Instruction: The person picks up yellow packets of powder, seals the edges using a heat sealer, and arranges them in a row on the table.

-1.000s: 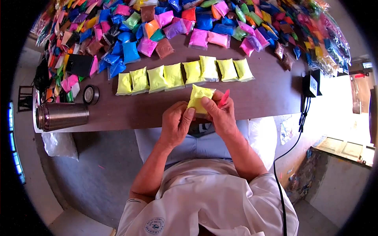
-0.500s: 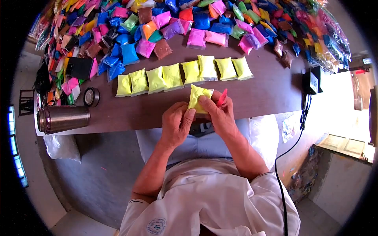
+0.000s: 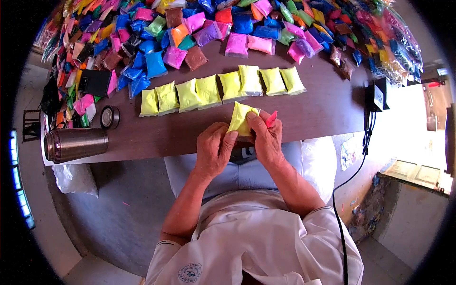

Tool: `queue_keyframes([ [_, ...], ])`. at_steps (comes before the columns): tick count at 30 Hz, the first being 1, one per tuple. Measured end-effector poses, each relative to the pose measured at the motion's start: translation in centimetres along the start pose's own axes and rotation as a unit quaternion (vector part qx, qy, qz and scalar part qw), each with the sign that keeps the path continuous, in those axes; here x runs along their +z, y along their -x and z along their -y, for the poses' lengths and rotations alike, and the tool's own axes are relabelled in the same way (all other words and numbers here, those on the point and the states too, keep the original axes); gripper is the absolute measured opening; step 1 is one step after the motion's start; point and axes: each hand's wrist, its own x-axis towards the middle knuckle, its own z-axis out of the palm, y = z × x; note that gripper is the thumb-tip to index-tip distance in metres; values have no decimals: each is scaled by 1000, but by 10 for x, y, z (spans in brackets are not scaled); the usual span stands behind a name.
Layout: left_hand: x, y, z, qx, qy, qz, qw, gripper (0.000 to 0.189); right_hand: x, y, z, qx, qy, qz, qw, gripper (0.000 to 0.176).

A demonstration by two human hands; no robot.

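A brown table (image 3: 323,114) fills the upper half of the view, seen from above by a seated person. Along its far side lies a deep heap of small coloured packets (image 3: 228,23), blue, pink, orange, green and brown. Nearer, eight yellow packets (image 3: 209,90) lie in a row, edges touching. At the left end a metal flask (image 3: 76,144) lies on its side, with a tape roll (image 3: 109,117) just beyond it and a flat black case (image 3: 95,81) further back. At the right edge stands a black power adapter (image 3: 375,98); its cable (image 3: 351,175) hangs to the floor. Nothing lies between the row and the hands.

Both hands meet over the near table edge, clamped on one yellow packet (image 3: 241,118), held upright just in front of the row. The left hand (image 3: 213,149) pinches its lower left side between thumb and fingers. The right hand (image 3: 266,140) presses its thumb on the packet's right side and also grips a slim pink-red object (image 3: 271,118) that pokes up beside it; what it is cannot be told.
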Motion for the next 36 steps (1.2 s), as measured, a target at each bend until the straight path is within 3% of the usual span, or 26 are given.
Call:
queue_keyframes([
  [6,0,-1,0,4,-3,-3,1000,34,12,-2,5,-53,-51,-39,997,23],
  [9,0,-1,0,10,-5,-1,1000,34,5,-3,-3,-63,-16,-16,998,24],
  [13,-1,-1,1,19,-32,2,999,34,6,1,2,-60,25,-28,997,25],
  [19,2,-1,1,29,-34,-7,999,33,11,1,5,-39,-58,-37,997,21],
  [24,2,-1,0,30,-52,-2,998,34,3,-3,-6,-90,0,2,996,18],
  [27,2,-1,0,33,-48,-7,998,35,0,0,0,-35,-45,27,998,16],
  [30,3,0,-1,19,-27,-9,999,35,10,3,10,-44,-84,24,995,18],
  [36,3,0,-1,25,-39,-1,999,33,-3,-2,6,-60,-3,71,996,20],
])
